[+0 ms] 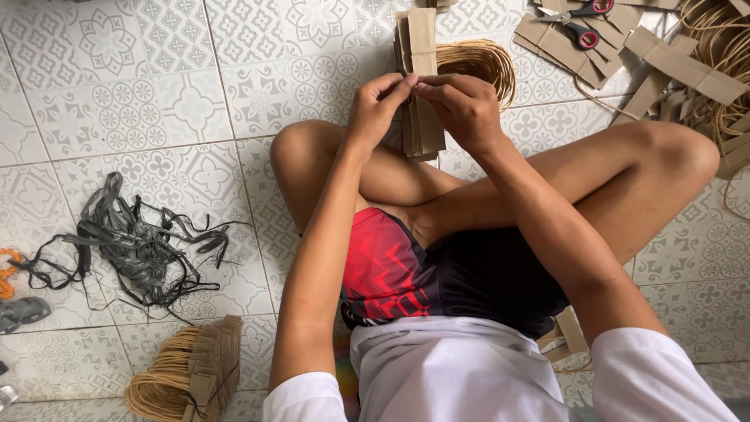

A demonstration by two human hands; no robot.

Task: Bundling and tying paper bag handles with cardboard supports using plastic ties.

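no packages, labels, signs or screens appear anywhere on the patterned tile floor in this view.
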